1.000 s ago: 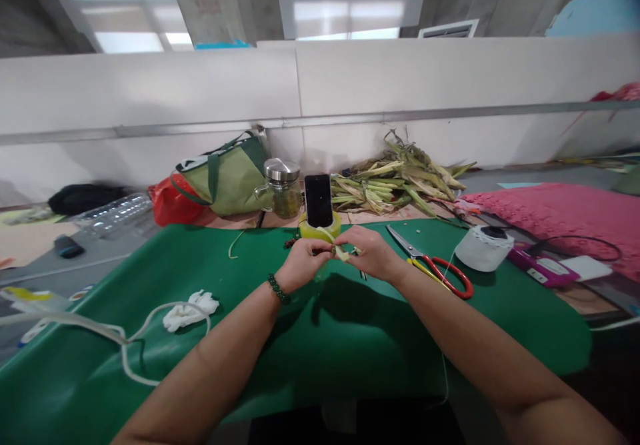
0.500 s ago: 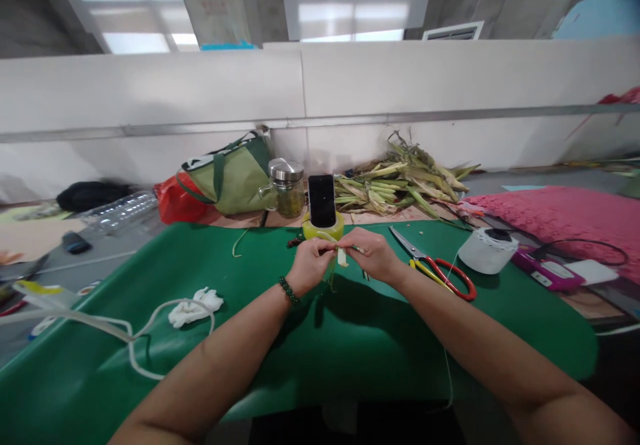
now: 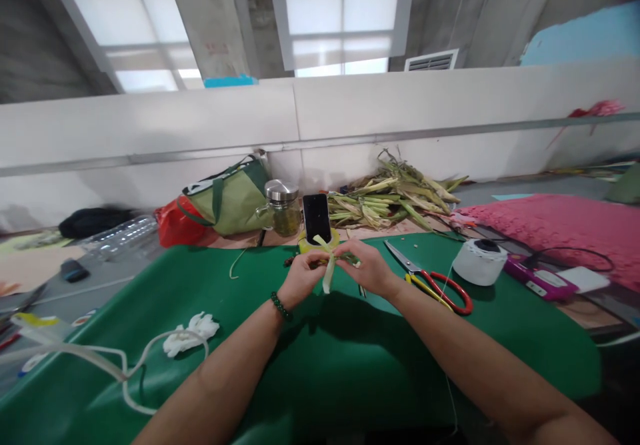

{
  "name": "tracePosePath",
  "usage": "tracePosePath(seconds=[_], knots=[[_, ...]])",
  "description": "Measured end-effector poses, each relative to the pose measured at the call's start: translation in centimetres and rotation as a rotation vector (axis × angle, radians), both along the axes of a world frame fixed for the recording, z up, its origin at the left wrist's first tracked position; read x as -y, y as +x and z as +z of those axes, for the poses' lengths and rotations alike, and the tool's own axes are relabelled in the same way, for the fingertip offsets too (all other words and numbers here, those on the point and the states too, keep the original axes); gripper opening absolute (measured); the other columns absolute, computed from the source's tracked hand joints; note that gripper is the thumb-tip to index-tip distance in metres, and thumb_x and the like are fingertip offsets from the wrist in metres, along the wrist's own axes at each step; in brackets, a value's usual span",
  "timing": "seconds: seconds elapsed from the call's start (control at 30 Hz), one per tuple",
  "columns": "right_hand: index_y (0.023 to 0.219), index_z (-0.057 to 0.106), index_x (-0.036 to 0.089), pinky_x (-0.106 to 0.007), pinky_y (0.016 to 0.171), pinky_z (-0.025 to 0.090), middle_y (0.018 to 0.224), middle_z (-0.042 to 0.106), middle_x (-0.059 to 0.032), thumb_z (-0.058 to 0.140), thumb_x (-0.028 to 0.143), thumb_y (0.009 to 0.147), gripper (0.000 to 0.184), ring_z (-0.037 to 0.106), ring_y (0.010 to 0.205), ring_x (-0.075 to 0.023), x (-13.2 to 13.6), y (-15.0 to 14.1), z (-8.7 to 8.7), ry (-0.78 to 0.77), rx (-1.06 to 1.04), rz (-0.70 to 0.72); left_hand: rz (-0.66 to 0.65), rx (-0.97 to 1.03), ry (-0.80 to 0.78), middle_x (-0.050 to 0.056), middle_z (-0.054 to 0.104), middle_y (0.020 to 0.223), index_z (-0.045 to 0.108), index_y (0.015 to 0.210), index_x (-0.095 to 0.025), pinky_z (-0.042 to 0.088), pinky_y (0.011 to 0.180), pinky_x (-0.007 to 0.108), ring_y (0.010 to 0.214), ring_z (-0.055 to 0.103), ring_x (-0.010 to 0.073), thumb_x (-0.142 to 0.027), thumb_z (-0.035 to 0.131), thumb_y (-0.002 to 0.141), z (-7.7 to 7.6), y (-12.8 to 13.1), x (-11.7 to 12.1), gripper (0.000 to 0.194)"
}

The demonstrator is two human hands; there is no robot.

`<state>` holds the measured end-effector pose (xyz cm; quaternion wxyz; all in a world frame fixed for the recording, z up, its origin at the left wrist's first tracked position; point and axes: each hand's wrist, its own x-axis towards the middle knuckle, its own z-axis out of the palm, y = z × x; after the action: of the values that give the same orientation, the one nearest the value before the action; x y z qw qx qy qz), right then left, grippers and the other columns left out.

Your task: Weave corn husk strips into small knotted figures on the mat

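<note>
Between my hands is a pale green strip of plant leaf, crossed or folded near its middle, with one end pointing up and another hanging down. My left hand pinches it from the left; a dark green bead bracelet circles that wrist. My right hand pinches it from the right, a bit of pale green showing at its fingers. Just behind the hands, a phone stands upright against a yellow roll. Red-handled scissors lie to the right of my right hand, blades slightly apart.
A green mat covers the table. Behind it are a heap of leaves and stalks, a lidded glass jug and a green bag. A white thread spool stands right; crumpled tissue and white cable lie left.
The camera view has tilted up a little. The leaf strip has turned between my fingers, and more of it shows, with an end now sticking up above the hands.
</note>
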<state>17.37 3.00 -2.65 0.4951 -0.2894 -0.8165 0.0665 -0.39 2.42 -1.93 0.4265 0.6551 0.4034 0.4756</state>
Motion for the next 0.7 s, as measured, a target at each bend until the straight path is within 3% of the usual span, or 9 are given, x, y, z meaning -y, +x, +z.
tracePosePath(seconds=[0.1,0.17,0.27,0.37,0.47,0.57,0.7], knots=[[0.083,0.060,0.021,-0.035,0.077,0.050,0.086,0.069,-0.0060,0.055,0.017,0.084,0.006,0.063,0.084,-0.0201,0.0,0.0,0.1,0.035,0.039,0.045,-0.166,0.109,-0.200,0.006,0.068,0.075,0.069,0.074,-0.014,0.046,0.063,0.026,0.071,0.059,0.0169,-0.025,0.060,0.062,0.5,-0.1,0.5,0.019],[0.081,0.059,0.021,-0.035,0.079,0.050,0.089,0.068,-0.0068,0.055,0.015,0.083,0.008,0.062,0.087,-0.0205,0.2,0.0,0.2,0.031,0.057,0.077,-0.203,0.169,-0.248,0.007,0.067,0.077,0.068,0.074,-0.014,0.045,0.061,0.026,0.071,0.059,0.0169,-0.035,0.060,0.068,0.7,-0.1,0.8,0.023],[0.087,0.059,0.020,-0.036,0.081,0.048,0.093,0.067,-0.0074,0.056,0.013,0.077,0.013,0.061,0.090,-0.0213,0.7,0.2,0.8,-0.069,0.069,0.119,-0.153,0.074,-0.213,0.005,0.067,0.074,0.067,0.075,-0.013,0.046,0.066,0.027,0.070,0.058,0.0161,-0.043,0.068,0.068,0.9,0.0,0.9,0.031],[0.099,0.059,0.018,-0.032,0.078,0.048,0.098,0.065,-0.0070,0.053,0.018,0.078,0.022,0.061,0.090,-0.0194,0.8,0.5,1.4,-0.287,0.014,0.190,-0.149,0.031,-0.195,0.005,0.068,0.075,0.068,0.080,-0.012,0.046,0.074,0.029,0.075,0.060,0.0172,-0.046,0.074,0.064,0.8,0.0,0.8,0.038],[0.083,0.061,0.016,-0.025,0.062,0.043,0.078,0.063,-0.0025,0.052,0.030,0.084,0.016,0.056,0.070,-0.0145,0.6,0.5,1.6,-0.445,-0.024,0.108,-0.151,0.037,-0.190,0.006,0.069,0.079,0.069,0.083,-0.012,0.046,0.077,0.031,0.077,0.060,0.0178,-0.047,0.074,0.063,0.8,-0.1,0.7,0.041],[0.066,0.057,0.016,-0.023,0.055,0.036,0.062,0.056,0.0011,0.057,0.034,0.082,0.024,0.048,0.060,-0.0114,0.5,0.2,1.5,-0.470,-0.012,0.030,-0.118,-0.011,-0.165,0.006,0.067,0.077,0.069,0.080,-0.012,0.045,0.071,0.028,0.074,0.058,0.0166,-0.048,0.071,0.068,1.0,-0.1,0.8,0.038],[0.071,0.056,0.017,-0.022,0.055,0.037,0.068,0.056,0.0009,0.063,0.035,0.075,0.021,0.049,0.060,-0.0107,0.9,-0.2,1.7,-0.572,-0.089,0.139,-0.121,-0.112,-0.100,0.002,0.061,0.066,0.067,0.073,-0.012,0.040,0.058,0.024,0.062,0.051,0.0124,-0.050,0.065,0.073,1.5,-0.1,1.2,0.038]])
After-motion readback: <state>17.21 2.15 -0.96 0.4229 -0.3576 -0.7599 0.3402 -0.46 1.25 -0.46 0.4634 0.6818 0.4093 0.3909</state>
